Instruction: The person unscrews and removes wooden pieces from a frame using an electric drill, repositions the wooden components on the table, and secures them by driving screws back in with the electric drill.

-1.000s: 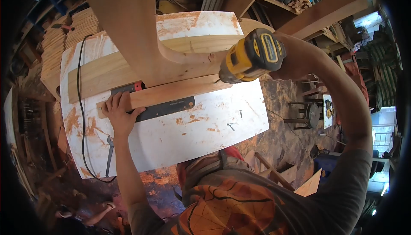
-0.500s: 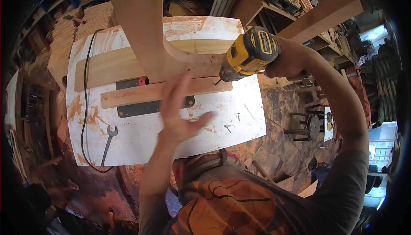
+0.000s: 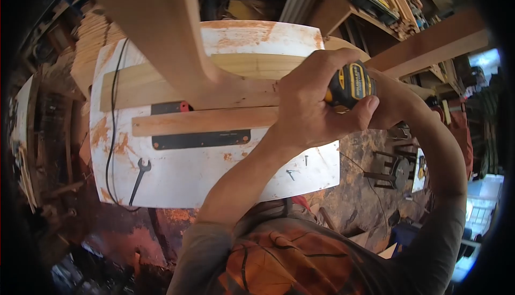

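Moved: the bare left hand [image 3: 300,104], over the pale strip half a second ago, has come up to the drill.
Left fingers: curled round the drill's front, thumb stretched along its near side; partly open, spanning the body.
Right fingers: the bare right hand [image 3: 387,102] is closed on the drill from behind; fingertips hidden.
Drill: yellow-and-black power drill [image 3: 351,84], between both hands, above the right end of the strip; bit hidden by the left hand.
Strip: narrow light-brown wooden strip [image 3: 209,121], lying across a flat black rectangular plate [image 3: 201,140]; alongside the large curved brown wooden piece [image 3: 238,92].
Tabletop: white, dust-smeared tabletop [image 3: 177,177]; loose metal screws [image 3: 291,175] nearer the person; grey open-ended wrench [image 3: 140,180] at left, beside a thin black cable [image 3: 112,115].
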Tool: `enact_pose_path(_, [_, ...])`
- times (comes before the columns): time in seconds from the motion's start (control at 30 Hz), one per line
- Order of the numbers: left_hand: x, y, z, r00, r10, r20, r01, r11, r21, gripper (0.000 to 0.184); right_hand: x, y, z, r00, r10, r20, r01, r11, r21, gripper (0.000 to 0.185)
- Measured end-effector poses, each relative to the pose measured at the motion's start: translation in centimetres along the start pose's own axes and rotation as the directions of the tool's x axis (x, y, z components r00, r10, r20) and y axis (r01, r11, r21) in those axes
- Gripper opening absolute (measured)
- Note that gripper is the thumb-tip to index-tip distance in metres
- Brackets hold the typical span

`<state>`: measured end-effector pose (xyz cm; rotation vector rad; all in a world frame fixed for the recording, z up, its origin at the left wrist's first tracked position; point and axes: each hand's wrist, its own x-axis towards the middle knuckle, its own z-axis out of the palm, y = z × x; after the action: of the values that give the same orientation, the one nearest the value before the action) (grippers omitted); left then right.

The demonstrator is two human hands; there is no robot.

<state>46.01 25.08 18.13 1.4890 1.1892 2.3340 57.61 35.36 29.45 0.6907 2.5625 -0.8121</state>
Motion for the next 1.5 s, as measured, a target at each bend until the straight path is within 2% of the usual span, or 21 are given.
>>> enact_pose_path(0.03, [0.0,0.2,0.0,1.000,0.010,0.006,-0.011,1.000,0.013,0.049,0.0,-0.4,-0.2,0.998,0.055,0.033,-0.054,0.998,-0.028,0.041])
enact_pose_path(0.07, [-0.1,0.5,0.2,1.000,0.026,0.005,-0.026,0.999,0.036,0.049,-0.1,-0.4,0.0,0.999,0.028,0.027,-0.027,0.999,-0.032,0.041])
enact_pose_path(0.13, [-0.4,1.1,0.6,1.000,-0.025,-0.005,0.026,0.998,0.053,0.048,-0.5,0.3,0.7,0.996,0.090,-0.004,-0.090,0.994,-0.059,0.044])
enact_pose_path(0.17, [-0.4,1.4,0.7,1.000,0.006,-0.022,-0.004,0.995,0.101,0.047,-0.5,0.7,0.7,1.000,0.023,-0.005,-0.024,0.991,-0.132,0.044])
enact_pose_path(0.23, [-0.8,1.9,0.8,1.000,0.000,-0.031,0.004,0.992,0.129,0.046,-0.3,2.0,1.4,1.000,-0.022,-0.008,0.020,0.988,-0.154,0.044])
enact_pose_path(0.3, [-0.7,1.9,0.9,0.999,0.010,-0.032,-0.004,0.981,0.192,0.045,-1.1,1.1,1.2,0.999,-0.028,-0.034,0.019,0.973,-0.231,0.039])
enact_pose_path(0.4, [-0.5,3.8,0.9,0.973,-0.227,0.042,0.226,0.973,0.036,0.046,0.3,2.6,1.0,0.983,0.094,0.156,-0.071,0.987,-0.147,0.024])
enact_pose_path(0.53, [-0.1,3.2,0.7,0.979,-0.192,0.067,0.183,0.976,0.119,0.047,0.2,1.8,0.6,0.983,0.067,0.170,-0.038,0.985,-0.171,0.020])
enact_pose_path(0.6, [-0.3,2.9,0.9,0.987,-0.162,0.022,0.158,0.980,0.119,0.047,0.6,2.3,0.9,0.989,0.004,0.148,0.022,0.984,-0.177,0.020])
enact_pose_path(0.67, [-0.4,2.5,0.8,0.982,-0.188,0.000,0.187,0.975,0.123,0.047,0.5,1.9,0.9,0.988,0.032,0.151,-0.008,0.988,-0.154,0.023])
enact_pose_path(0.73, [-0.4,2.0,0.5,0.979,-0.203,-0.029,0.203,0.979,0.005,0.047,0.8,1.7,0.8,0.995,0.054,0.088,-0.043,0.991,-0.128,0.025])
enact_pose_path(0.8, [-0.1,2.2,0.5,0.970,-0.240,-0.033,0.240,0.971,-0.012,0.046,1.2,1.8,0.6,0.993,0.049,0.111,-0.036,0.992,-0.117,0.026])
enact_pose_path(0.87, [0.4,1.6,0.4,0.978,-0.206,-0.009,0.206,0.978,-0.023,0.045,1.7,1.9,0.4,0.992,0.035,0.118,-0.021,0.993,-0.114,0.027])
enact_pose_path(1.0, [-0.1,2.4,0.8,0.955,-0.295,-0.023,0.289,0.948,-0.129,0.044,1.2,2.2,0.8,0.996,0.022,0.090,-0.011,0.993,-0.119,0.022])
enact_pose_path(1.03, [-0.2,2.7,0.7,0.960,-0.278,-0.024,0.273,0.954,-0.125,0.044,1.0,2.2,0.9,0.995,0.034,0.094,-0.020,0.990,-0.141,0.020])
enact_pose_path(1.1, [-0.2,3.3,0.9,0.950,-0.307,0.056,0.300,0.947,0.117,0.050,-0.2,1.9,1.0,0.995,0.049,0.086,-0.037,0.990,-0.136,0.020])
enact_pose_path(1.27, [-0.5,4.0,0.9,0.958,-0.280,0.070,0.275,0.959,0.064,0.050,-0.3,1.7,1.0,0.985,0.103,0.139,-0.092,0.992,-0.085,0.028])
enact_pose_path(1.33, [-0.5,3.6,0.7,0.976,-0.216,0.034,0.213,0.975,0.070,0.046,-0.4,1.1,0.7,0.986,0.092,0.142,-0.081,0.993,-0.081,0.030])
enact_pose_path(1.4, [-0.7,3.3,0.8,0.964,-0.262,0.049,0.259,0.964,0.055,0.047,-0.9,1.0,0.8,0.984,0.077,0.161,-0.065,0.995,-0.082,0.034])
enact_pose_path(1.47, [-0.7,3.0,0.8,0.983,-0.174,0.052,0.169,0.981,0.099,0.048,-1.1,1.1,1.1,0.989,0.079,0.123,-0.072,0.996,-0.062,0.034])
enact_pose_path(1.5, [-0.7,2.6,0.7,0.983,-0.179,0.046,0.174,0.980,0.100,0.048,-1.1,0.9,1.0,0.988,0.086,0.125,-0.078,0.995,-0.067,0.034])
